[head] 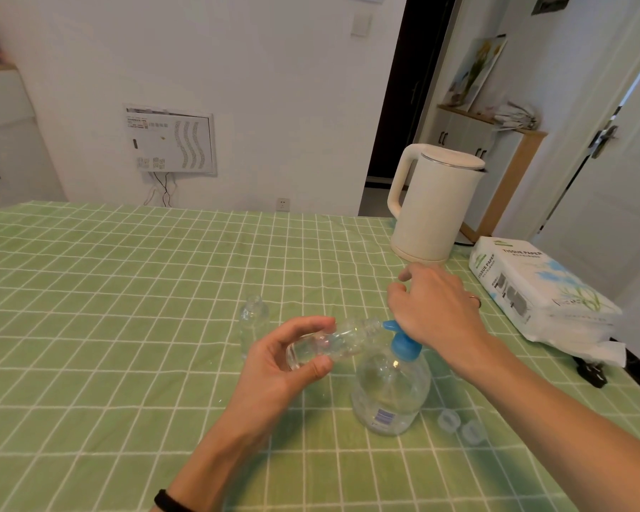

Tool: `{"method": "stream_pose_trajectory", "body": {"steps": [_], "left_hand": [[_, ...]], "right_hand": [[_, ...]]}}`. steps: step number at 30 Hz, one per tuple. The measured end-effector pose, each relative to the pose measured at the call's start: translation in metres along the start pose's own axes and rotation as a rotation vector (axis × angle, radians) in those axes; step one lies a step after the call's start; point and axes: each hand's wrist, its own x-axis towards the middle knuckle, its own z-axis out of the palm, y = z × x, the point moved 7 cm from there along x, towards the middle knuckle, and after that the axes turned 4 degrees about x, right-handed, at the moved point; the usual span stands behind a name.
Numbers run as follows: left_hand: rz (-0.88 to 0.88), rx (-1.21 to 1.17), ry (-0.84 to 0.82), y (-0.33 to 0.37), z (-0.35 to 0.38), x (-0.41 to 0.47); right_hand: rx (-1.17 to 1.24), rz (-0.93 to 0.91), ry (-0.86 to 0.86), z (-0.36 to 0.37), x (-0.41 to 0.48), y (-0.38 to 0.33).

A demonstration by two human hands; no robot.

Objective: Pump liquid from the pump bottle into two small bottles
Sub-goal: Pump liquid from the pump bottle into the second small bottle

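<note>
A clear pump bottle with a blue pump head stands on the green checked tablecloth. My right hand rests on top of the pump head, covering most of it. My left hand holds a small clear bottle tilted on its side, its open mouth against the blue nozzle. A second small clear bottle stands upright and uncapped just left of my left hand.
Two small clear caps lie right of the pump bottle. A white kettle stands behind my right hand. A pack of tissue paper lies at the table's right edge, with a black object beside it.
</note>
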Motion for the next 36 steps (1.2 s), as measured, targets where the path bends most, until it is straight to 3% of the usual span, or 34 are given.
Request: {"method": "stream_pose_trajectory", "body": {"steps": [36], "left_hand": [[-0.002, 0.04, -0.023, 0.0, -0.004, 0.0]], "right_hand": [[0.03, -0.005, -0.027, -0.002, -0.003, -0.001]]}}
